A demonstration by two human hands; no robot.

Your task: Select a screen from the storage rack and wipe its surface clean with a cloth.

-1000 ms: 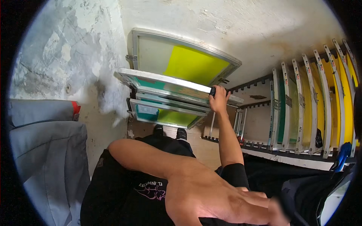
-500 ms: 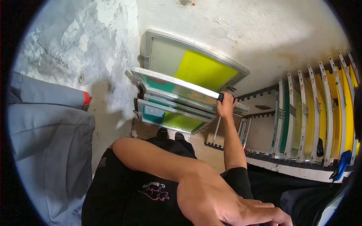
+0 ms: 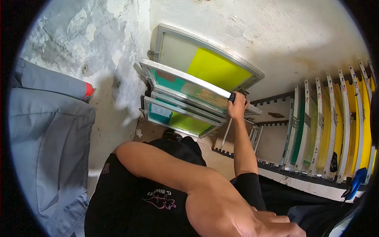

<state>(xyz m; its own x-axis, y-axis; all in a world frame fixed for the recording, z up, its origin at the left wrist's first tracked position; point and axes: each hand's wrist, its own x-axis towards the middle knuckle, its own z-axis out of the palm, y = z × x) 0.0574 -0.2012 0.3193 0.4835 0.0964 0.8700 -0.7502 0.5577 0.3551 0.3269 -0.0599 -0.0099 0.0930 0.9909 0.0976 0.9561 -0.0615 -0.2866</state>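
My right hand (image 3: 238,107) is closed over the upper right corner of a screen-printing frame (image 3: 185,77), which has a pale metal rim and teal, partly see-through mesh. A small black piece (image 3: 231,97) sits at that corner beside my fingers. The frame leans upright among others: behind it stands one with a yellow-green panel (image 3: 215,69), and nearer to me one with teal and lime mesh (image 3: 185,122). My left arm crosses my body. At the lower right, my left hand (image 3: 268,225) has curled fingers. The lower edge cuts it off, so I cannot see what is in it.
On the right, a dark toothed rack (image 3: 272,164) holds several upright frames (image 3: 316,126) with yellow and green mesh. A blue object (image 3: 357,183) hangs at its front. Grey fabric (image 3: 51,138) with a red tab hangs at the left by the worn wall (image 3: 94,35).
The view has shifted slightly, and less of my shoes shows. My right hand keeps its grip on the frame's corner. The left hand has moved slightly lower in the picture.
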